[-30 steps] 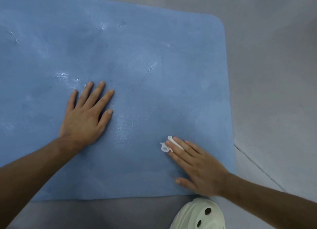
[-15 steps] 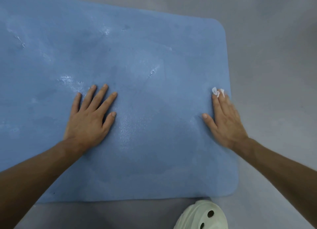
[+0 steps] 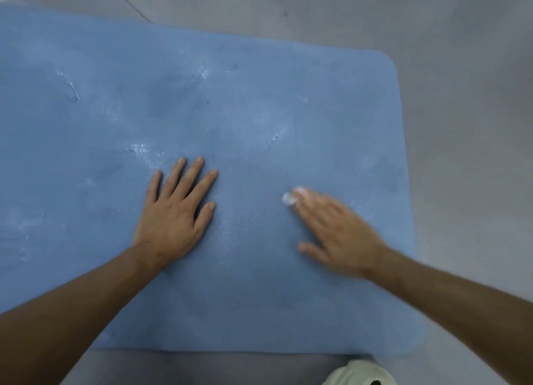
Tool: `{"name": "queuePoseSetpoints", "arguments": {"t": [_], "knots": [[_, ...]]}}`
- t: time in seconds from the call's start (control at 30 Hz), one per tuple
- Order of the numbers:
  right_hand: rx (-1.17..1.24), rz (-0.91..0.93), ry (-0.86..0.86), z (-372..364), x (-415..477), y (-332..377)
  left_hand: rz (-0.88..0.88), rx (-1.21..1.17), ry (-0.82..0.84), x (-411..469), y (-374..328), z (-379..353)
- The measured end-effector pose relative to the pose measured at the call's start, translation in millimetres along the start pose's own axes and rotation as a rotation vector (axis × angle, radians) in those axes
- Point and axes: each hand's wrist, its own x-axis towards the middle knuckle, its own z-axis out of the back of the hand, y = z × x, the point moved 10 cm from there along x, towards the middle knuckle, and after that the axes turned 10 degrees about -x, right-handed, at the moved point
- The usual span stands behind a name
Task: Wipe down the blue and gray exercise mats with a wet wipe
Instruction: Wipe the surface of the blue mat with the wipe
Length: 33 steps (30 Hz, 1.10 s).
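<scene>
1. Mat. The blue rectangular foam exercise mat [image 3: 259,110] with rounded corners lies flat on the smooth gray floor [image 3: 461,96]. It fills most of the view, and its surface carries pale wet streaks and glossy patches, densest just beyond my left fingertips.

2. Left hand. My left hand [image 3: 173,217] rests palm-down on the mat, left of centre. The fingers are straight and slightly fanned, the thumb is out to the side, and the hand holds nothing.

3. Right hand. My right hand [image 3: 337,234] lies palm-down on the right half of the mat, well apart from the left hand, and appears blurred. The fingers are extended, not curled, with the thumb held out toward me.

4. Wipe. The small crumpled white wet wipe [image 3: 291,195] sits on the mat under my right fingertips, with only its front edge protruding. The fingers press it flat rather than pinch it.

5. Near edge. A darker gray strip runs along the mat's near edge; I cannot tell whether it is floor or another mat. The toe of a pale cream perforated shoe [image 3: 357,374] shows at the bottom right.
</scene>
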Motion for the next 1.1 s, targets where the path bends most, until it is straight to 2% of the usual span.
{"name": "queuePoseSetpoints", "arguments": {"t": [0.1, 0.2, 0.37, 0.43, 0.63, 0.73, 0.8, 1.0, 1.1], "knots": [[-0.043, -0.277, 0.024, 8.7, 28.6, -84.3, -0.002, -0.004, 0.007, -0.2, -1.7, 0.4], [0.024, -0.448, 0.053, 10.6, 51.3, -143.3, -0.004, 0.008, 0.013, -0.4, -2.6, 0.5], [0.216, -0.567, 0.051, 9.9, 88.9, -152.9, -0.001, 0.04, 0.031, -0.9, -3.1, -1.0], [0.242, -0.488, 0.035, 18.0, 105.5, -125.6, 0.002, 0.038, 0.028, -1.2, -3.1, -0.9], [0.116, 0.101, 0.072, 31.5, 127.9, 29.3, 0.074, -0.035, 0.005, -2.1, 0.0, 3.9], [0.008, 0.213, 0.041, 31.0, 123.6, 59.2, 0.085, -0.031, 0.037, -1.7, -1.5, 4.8], [-0.004, 0.142, 0.043, 32.0, 127.2, 37.8, 0.087, -0.029, 0.059, -1.2, -2.3, 4.8], [0.106, -0.385, 0.046, 27.1, 117.7, -112.8, 0.094, -0.031, 0.083, -1.6, -1.8, 4.4], [0.102, -0.545, 0.032, 23.9, 92.7, -165.1, 0.097, -0.032, 0.076, -2.0, -1.6, 5.9]]}}
